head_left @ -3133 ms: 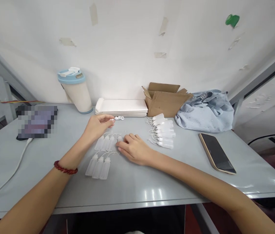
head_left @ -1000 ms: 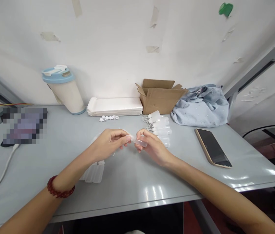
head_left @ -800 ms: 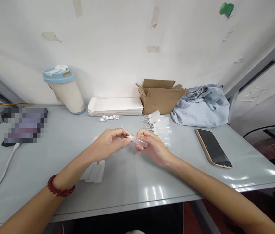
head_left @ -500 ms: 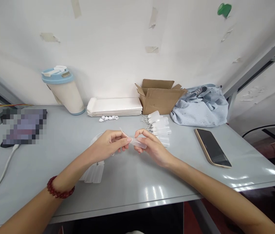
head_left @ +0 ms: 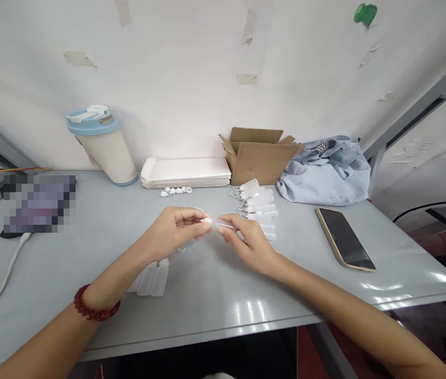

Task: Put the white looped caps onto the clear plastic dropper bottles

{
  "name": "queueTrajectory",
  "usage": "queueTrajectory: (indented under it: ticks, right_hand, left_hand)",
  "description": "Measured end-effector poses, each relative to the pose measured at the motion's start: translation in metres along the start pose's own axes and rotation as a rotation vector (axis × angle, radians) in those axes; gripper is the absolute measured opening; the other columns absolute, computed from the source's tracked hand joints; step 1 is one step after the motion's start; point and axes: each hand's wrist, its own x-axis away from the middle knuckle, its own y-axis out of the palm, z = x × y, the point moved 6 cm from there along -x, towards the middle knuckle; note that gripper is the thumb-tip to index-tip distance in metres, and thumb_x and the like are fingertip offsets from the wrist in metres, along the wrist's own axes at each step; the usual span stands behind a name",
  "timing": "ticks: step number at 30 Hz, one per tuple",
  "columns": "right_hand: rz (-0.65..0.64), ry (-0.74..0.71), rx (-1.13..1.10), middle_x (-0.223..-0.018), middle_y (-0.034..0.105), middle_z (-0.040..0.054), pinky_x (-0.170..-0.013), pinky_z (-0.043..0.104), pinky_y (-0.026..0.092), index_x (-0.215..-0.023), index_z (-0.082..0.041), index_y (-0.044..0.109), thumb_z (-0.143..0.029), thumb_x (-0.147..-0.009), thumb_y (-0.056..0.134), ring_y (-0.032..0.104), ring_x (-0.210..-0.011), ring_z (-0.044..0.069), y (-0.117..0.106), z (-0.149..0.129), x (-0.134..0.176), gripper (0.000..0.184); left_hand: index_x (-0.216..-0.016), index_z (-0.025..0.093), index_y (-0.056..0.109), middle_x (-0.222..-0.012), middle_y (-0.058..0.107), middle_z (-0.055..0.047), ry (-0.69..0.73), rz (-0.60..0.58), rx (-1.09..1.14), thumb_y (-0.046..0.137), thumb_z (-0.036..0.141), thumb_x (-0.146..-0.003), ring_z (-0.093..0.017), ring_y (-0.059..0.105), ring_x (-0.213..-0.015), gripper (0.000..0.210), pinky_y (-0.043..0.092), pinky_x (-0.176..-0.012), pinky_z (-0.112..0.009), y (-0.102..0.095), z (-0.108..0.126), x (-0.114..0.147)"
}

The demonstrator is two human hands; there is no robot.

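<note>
Above the middle of the table, my left hand (head_left: 183, 226) is closed, with thumb and fingers pinching a small white tip cap (head_left: 207, 221). My right hand (head_left: 248, 239) grips a small translucent squeeze bottle (head_left: 226, 224) lying level, its neck end pointing at the cap. Cap and bottle meet or nearly meet; I cannot tell if they touch. Below my left wrist lie several translucent bottles (head_left: 154, 279), partly covered by the forearm. Behind my right hand rests a group of bottles with white tips (head_left: 260, 202). Several loose white caps (head_left: 176, 191) stand in a row at the back.
A stack of white envelopes (head_left: 187, 172), an open cardboard box (head_left: 262, 163) and a light blue cloth bag (head_left: 325, 173) line the wall. A tumbler (head_left: 108, 150) stands left of them. One phone (head_left: 345, 239) lies right; a blurred device (head_left: 41, 205) with a cable lies left.
The bottle has turned more level between my hands. My right fingers have closed further around it, and the white cap now shows at my left fingertips.
</note>
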Motion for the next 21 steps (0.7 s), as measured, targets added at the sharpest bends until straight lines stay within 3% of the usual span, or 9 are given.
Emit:
queueTrajectory:
  ticks: [4,14,18,21]
  right_hand:
    - [-0.008,0.061,-0.112,-0.058,0.050,-0.0035,-0.052,0.022,0.037,-0.093,-0.015,0.060,-0.032,-0.094,0.043,0.047,-0.052,0.010,-0.001,0.001,-0.001,0.024]
    - [0.034,-0.082,0.078,-0.084,0.066,0.0075,-0.068,0.030,0.042,-0.101,-0.014,0.059,-0.031,-0.094,0.042,0.058,-0.074,0.018,0.001,-0.003,0.001,0.025]
    - [0.021,-0.016,0.038,-0.075,0.062,0.0047,-0.064,0.029,0.040,-0.097,-0.016,0.059,-0.034,-0.094,0.039,0.055,-0.067,0.017,0.002,0.002,0.001,0.027]
    - [0.001,0.083,-0.099,-0.062,0.051,-0.0009,-0.056,0.026,0.036,-0.091,-0.017,0.058,-0.037,-0.094,0.040,0.046,-0.056,0.013,0.004,0.008,-0.001,0.028]
  left_hand:
    - [-0.085,0.020,0.067,-0.082,0.065,-0.001,0.026,-0.001,0.031,0.062,0.038,-0.080,-0.015,0.058,-0.073,0.019,0.047,-0.069,-0.026,0.000,0.003,0.000]
    - [-0.064,0.017,0.059,-0.064,0.060,0.000,-0.077,-0.007,-0.092,0.048,0.047,-0.087,-0.013,0.055,-0.057,0.040,0.046,-0.056,-0.023,0.002,-0.009,-0.002]
    - [-0.063,0.017,0.057,-0.062,0.059,0.001,-0.061,0.024,-0.150,0.049,0.046,-0.086,-0.012,0.054,-0.055,0.038,0.043,-0.051,-0.022,0.004,-0.006,-0.001]
    - [-0.068,0.018,0.059,-0.061,0.059,0.001,-0.031,0.054,-0.191,0.050,0.045,-0.086,-0.013,0.055,-0.057,0.034,0.043,-0.051,-0.022,0.005,-0.003,0.000]
